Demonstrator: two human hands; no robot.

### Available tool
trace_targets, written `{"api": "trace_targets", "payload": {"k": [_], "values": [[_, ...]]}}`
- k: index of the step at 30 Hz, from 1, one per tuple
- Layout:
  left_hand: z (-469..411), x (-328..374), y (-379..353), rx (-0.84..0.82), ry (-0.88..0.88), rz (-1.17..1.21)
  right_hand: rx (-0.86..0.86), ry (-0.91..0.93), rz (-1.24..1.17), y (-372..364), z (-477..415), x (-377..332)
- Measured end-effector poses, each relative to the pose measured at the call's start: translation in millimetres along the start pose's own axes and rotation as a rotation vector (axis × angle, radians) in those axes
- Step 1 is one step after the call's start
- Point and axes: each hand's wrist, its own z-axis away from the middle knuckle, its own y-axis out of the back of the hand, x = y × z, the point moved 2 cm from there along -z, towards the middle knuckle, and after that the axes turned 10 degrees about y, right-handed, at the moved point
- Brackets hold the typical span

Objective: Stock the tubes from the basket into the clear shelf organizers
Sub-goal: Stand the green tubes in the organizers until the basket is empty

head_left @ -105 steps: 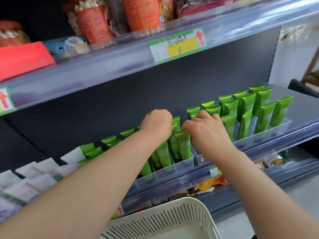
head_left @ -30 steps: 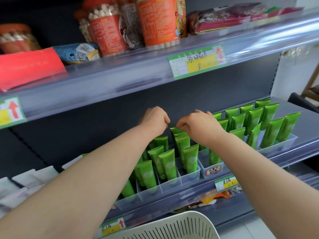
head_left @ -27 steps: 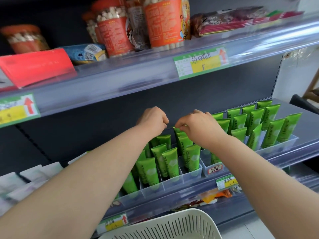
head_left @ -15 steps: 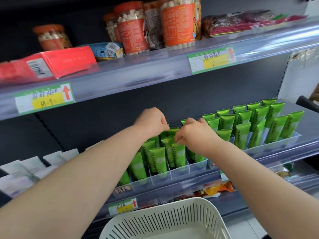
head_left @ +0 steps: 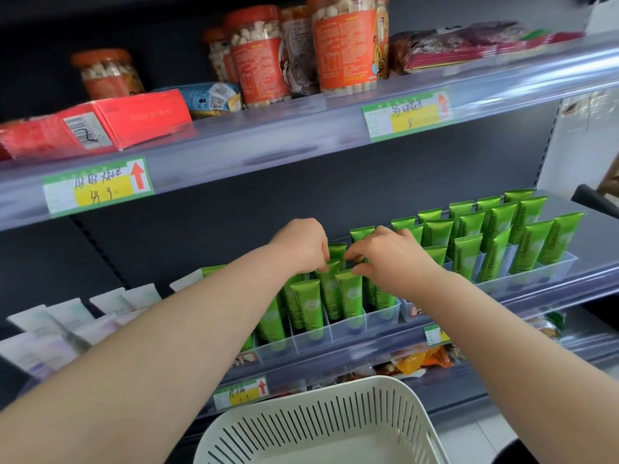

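Left hand and right hand pinch green tubes in the clear organizer on the dark-backed shelf.

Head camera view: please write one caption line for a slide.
The left hand and right hand pinch tops of green Chamomile tubes in a clear shelf organizer above a white basket.

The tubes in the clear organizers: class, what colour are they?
The tubes are bright green with dark lettering, clearest in the head view.
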Motion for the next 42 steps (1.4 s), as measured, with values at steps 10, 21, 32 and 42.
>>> {"api": "trace_targets", "payload": {"k": [10,21,32,42], "values": [[2.7,18.2,-4.5,0.148,-0.080,-0.059,0.056,-0.061,-0.002,3.1,12.5,11.2],[0.5,11.3,-1.1,0.083,-0.047,0.070,0.055,-0.091,-0.039,4.1,13.2,13.3],[-9.4,-17.7,12.4,0.203,0.087,0.150,0.131,-0.115,-0.071,7.2,-12.9,10.0],[-28.1,-24.3,5.8,0.216,0.065,0.154,0.063,-0.143,-0.049,-0.9,-51.8,14.4]]}}
